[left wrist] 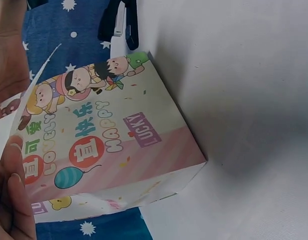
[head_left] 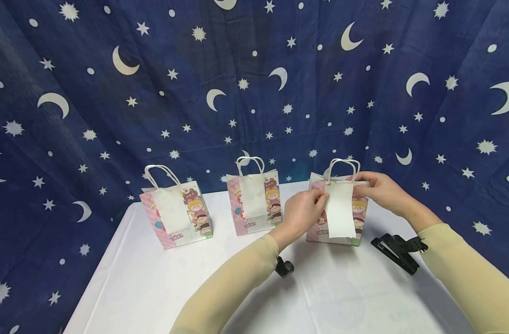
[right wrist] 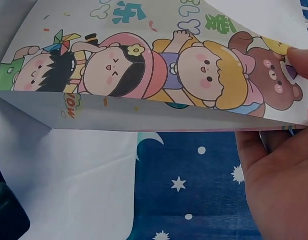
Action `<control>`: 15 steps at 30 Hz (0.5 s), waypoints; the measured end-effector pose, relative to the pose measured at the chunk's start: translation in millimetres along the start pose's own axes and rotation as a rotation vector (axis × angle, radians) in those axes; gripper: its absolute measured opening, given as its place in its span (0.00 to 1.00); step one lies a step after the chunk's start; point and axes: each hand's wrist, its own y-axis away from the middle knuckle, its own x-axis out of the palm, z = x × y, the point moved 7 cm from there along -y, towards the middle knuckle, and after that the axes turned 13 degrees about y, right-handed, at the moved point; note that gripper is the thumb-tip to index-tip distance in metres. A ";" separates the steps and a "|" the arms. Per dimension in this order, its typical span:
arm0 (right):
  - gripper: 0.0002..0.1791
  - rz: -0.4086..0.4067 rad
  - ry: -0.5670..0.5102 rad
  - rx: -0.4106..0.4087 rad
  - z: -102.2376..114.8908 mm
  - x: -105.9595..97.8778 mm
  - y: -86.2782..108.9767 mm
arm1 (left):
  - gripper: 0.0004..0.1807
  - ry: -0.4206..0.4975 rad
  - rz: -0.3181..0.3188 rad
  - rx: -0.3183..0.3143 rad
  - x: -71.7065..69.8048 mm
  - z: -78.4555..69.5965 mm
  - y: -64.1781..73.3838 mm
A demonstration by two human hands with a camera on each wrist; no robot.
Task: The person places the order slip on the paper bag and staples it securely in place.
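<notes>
At the right of the table stands a paper gift bag (head_left: 318, 227) printed with cartoon children, its white twisted handle (head_left: 344, 161) upright. A white paper strip (head_left: 340, 215) hangs down the bag's front from the top edge. My left hand (head_left: 301, 211) pinches the strip's upper left edge at the bag's rim, thumb in front. With thumb and fingers on either side of the panel, my right hand (head_left: 383, 192) grips the bag's top right edge. The right wrist view shows its thumb on the printed bear and the fingers behind the paper.
Two similar gift bags, one in the middle (head_left: 260, 223) and one at the left (head_left: 183, 236), stand in a row with white strips on their fronts. A black stapler (head_left: 394, 255) lies beside my right forearm. Behind the white table (head_left: 154, 287) hangs a blue star-patterned curtain (head_left: 254, 69).
</notes>
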 end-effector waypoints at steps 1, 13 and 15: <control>0.15 -0.002 -0.011 -0.002 0.0 0.3 0.3 | 0.13 -0.006 -0.003 -0.004 -0.1 -0.4 -0.3; 0.18 -0.017 -0.062 0.004 -0.7 2.9 3.2 | 0.17 0.044 0.015 -0.034 2.1 -2.1 -1.9; 0.18 -0.021 -0.058 0.013 -1.8 3.3 3.3 | 0.17 0.048 0.021 -0.041 2.6 -2.4 -1.9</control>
